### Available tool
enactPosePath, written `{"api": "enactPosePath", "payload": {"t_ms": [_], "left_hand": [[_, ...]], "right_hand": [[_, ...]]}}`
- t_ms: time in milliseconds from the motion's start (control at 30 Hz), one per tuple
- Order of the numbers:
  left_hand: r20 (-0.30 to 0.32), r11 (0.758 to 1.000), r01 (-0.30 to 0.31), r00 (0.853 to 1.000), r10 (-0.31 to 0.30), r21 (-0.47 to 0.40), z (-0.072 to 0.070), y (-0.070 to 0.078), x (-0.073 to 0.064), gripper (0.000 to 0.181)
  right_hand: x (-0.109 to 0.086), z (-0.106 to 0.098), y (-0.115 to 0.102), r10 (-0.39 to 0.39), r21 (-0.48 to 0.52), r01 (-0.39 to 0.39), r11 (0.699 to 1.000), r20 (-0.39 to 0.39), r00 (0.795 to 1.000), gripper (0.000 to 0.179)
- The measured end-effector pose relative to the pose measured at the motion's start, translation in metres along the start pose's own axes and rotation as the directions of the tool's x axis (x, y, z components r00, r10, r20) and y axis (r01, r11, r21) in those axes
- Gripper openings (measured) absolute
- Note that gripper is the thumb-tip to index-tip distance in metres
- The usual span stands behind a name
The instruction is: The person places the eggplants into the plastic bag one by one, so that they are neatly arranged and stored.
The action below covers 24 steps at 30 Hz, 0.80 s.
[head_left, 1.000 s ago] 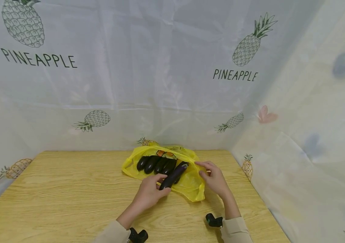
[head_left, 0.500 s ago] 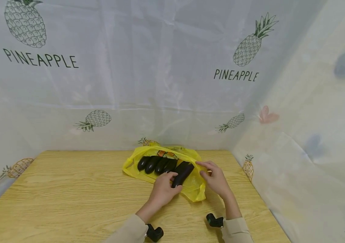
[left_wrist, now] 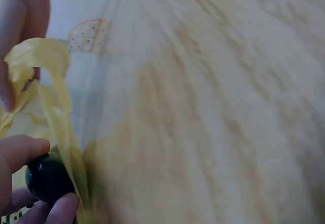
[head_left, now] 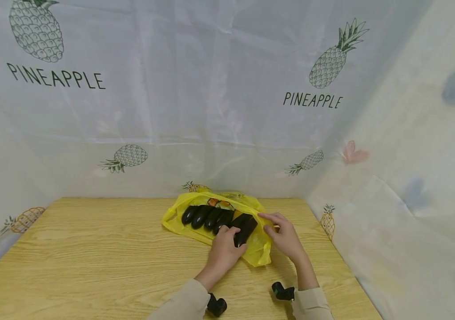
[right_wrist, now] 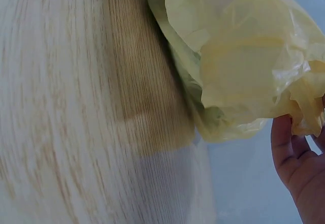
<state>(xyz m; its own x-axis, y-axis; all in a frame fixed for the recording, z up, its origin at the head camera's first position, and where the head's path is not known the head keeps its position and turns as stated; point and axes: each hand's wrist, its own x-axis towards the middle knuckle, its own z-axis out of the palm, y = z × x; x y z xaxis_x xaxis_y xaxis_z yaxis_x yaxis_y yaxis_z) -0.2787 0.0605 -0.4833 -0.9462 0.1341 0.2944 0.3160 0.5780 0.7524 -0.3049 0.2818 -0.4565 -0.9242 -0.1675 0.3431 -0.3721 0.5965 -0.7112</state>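
Observation:
A yellow plastic bag (head_left: 175, 224) lies with its mouth toward me at the back of the table, several dark eggplants (head_left: 201, 217) side by side in it. My left hand (head_left: 224, 253) grips the near end of one eggplant (head_left: 245, 231) at the right of the row, inside the bag's mouth. In the left wrist view, thumb and fingers close round that eggplant's rounded end (left_wrist: 48, 177). With my right hand (head_left: 285, 238) I pinch the right edge of the bag's opening; the right wrist view shows fingers on the gathered plastic (right_wrist: 304, 102).
The bag rests on a wood-grain table (head_left: 103, 258). Behind it hangs a pale curtain (head_left: 195, 111) printed with pineapples, and another sheet closes off the right side. Black wrist mounts (head_left: 282, 291) sit at both cuffs.
My left hand has moved right and slightly forward, carrying the eggplant deeper into the bag beside the others. The right hand keeps its hold on the bag's edge.

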Motion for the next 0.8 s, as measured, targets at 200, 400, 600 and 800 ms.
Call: {"api": "enactPosePath", "payload": {"t_ms": [200,400,600,800], "left_hand": [[-0.004,0.998,0.003,1.0,-0.003,0.056,0.0066,-0.0033,0.002,0.045],[0.022,0.997,-0.027,0.999,0.026,0.073,0.0056,-0.0057,0.002,0.052],[0.061,0.997,-0.035,0.998,0.031,0.065,0.0018,-0.007,0.0024,0.057],[0.071,0.999,-0.014,0.997,0.011,0.043,0.0011,-0.0041,0.0044,0.055]], "right_hand": [[-0.0007,0.0003,-0.0017,-0.011,0.007,0.011,1.0,0.009,1.0,0.042],[-0.0009,0.0,-0.0015,-0.011,0.016,0.011,1.0,0.012,1.0,0.042],[0.0,-0.0003,-0.0003,-0.016,0.016,0.016,1.0,0.011,1.0,0.042],[-0.0003,0.0005,0.0006,-0.019,0.012,0.019,1.0,0.013,1.0,0.042]]}}
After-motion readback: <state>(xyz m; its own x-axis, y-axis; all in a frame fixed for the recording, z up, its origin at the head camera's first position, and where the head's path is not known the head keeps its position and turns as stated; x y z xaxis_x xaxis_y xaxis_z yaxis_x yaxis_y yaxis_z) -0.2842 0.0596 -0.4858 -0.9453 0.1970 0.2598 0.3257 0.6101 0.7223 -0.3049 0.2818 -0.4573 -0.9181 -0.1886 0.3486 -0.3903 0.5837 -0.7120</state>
